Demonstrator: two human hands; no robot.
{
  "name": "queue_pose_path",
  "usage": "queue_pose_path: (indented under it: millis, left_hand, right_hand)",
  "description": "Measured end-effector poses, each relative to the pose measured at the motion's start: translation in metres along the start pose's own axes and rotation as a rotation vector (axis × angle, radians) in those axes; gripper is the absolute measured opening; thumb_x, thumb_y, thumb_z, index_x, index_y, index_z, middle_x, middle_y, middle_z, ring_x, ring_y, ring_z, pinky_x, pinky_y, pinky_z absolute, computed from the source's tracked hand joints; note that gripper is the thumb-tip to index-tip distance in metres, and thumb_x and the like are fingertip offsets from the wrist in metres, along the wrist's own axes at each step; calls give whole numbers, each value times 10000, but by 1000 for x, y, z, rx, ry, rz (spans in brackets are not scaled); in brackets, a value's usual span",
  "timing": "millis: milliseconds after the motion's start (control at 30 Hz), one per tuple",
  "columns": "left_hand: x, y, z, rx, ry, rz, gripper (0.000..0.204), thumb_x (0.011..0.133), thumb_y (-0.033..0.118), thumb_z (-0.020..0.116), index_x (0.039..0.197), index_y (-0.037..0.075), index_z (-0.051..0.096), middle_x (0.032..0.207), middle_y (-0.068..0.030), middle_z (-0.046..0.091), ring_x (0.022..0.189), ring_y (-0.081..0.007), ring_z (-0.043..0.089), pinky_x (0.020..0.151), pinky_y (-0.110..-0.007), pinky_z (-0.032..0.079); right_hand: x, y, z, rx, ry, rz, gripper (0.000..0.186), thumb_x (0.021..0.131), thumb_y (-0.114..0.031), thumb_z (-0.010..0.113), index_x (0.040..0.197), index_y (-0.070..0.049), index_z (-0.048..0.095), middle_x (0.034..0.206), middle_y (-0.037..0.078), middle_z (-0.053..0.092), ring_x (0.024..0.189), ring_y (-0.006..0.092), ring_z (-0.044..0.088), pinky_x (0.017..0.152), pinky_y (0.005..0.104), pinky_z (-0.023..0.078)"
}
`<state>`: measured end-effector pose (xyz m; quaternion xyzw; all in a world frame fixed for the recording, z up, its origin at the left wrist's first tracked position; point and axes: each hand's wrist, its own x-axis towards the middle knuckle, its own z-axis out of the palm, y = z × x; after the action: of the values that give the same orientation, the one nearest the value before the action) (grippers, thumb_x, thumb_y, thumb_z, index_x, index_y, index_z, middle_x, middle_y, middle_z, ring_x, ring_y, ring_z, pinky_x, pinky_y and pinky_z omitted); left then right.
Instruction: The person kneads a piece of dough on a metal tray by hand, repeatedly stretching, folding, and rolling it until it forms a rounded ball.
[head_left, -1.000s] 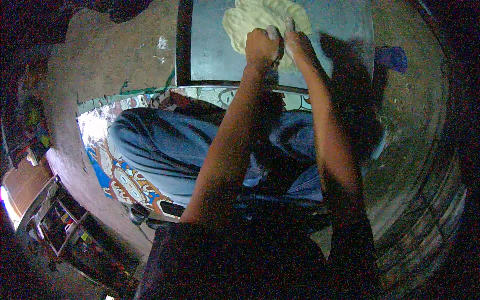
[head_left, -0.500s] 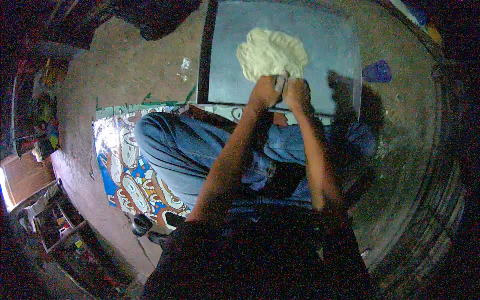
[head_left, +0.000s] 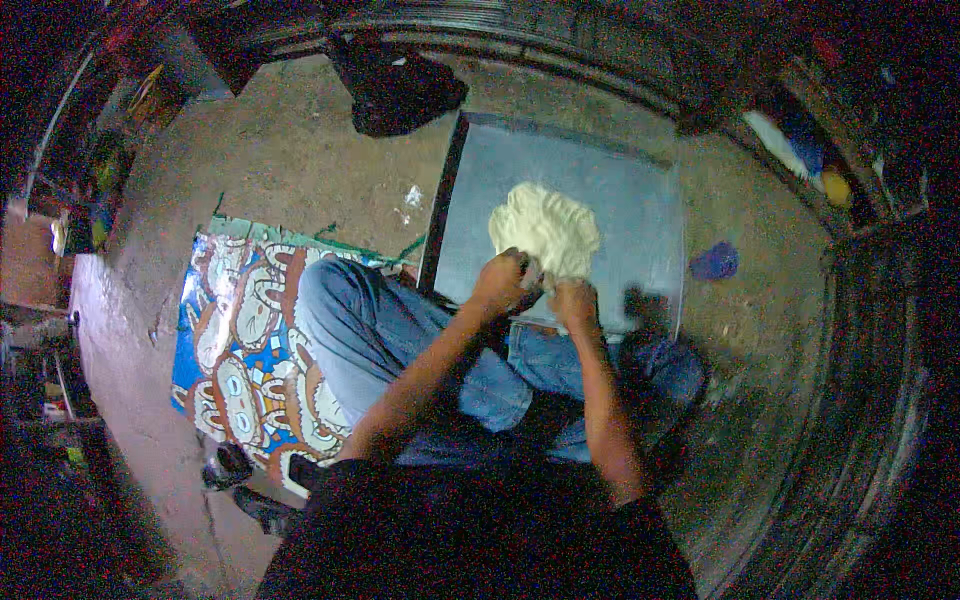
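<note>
A pale cream, flattened lump of dough (head_left: 545,225) with a creased, finger-marked surface lies on a grey-blue board (head_left: 620,180) in front of my crossed legs. At its near left edge, my left hand (head_left: 503,282) has its fingers curled in and pressed on the dough. Close beside it, my right hand (head_left: 573,303) is closed at the near right edge of the same lump. My fingertips are partly hidden by the hands and the dough.
Left of my jeans (head_left: 370,310), a colourful cartoon-printed mat (head_left: 235,350) covers the floor (head_left: 290,150). Beyond it lies a dark cloth or bag (head_left: 405,95). A small purple-blue object (head_left: 714,262) sits right of the board. Dark footwear (head_left: 228,465) stands at lower left.
The view has tilted and turned, so the board and dough appear lower. My hands have moved slightly apart, while both stay at the dough's near edge.
</note>
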<state>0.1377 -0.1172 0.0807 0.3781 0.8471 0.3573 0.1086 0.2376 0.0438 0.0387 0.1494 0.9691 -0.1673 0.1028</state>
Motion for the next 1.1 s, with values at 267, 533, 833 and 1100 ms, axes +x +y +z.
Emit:
queue_pose_path:
  millis: [267,533,833,1100]
  left_hand:
    - [1,-27,-91,-55,-160,-29,249,799,259,652,822,11,650,783,-231,637,751,-423,628,671,-490,489]
    - [3,-24,-41,-251,-64,29,293,794,198,684,1021,15,651,912,-241,680,851,-431,655,743,-474,528]
    - [10,-20,-49,-184,-53,-10,211,782,129,637,973,41,645,932,-224,656,898,-429,632,801,-493,514]
    - [14,-12,-46,-168,-60,-34,229,800,194,671,982,57,653,968,-207,663,893,-416,643,795,-488,525]
  right_hand:
    - [4,-20,-19,270,657,-96,361,831,-285,751,966,-3,571,923,152,611,840,321,621,757,416,505]
    - [107,-14,-52,290,537,24,722,867,-450,690,1380,-5,445,1370,256,499,1258,422,491,1053,457,406]
    - [133,-18,-4,-30,338,96,782,946,-572,478,1401,62,432,1502,221,389,1414,381,315,1148,577,213]
    - [143,-14,-48,-139,293,86,843,873,-645,549,1318,69,498,1416,270,454,1338,414,392,1094,570,301]
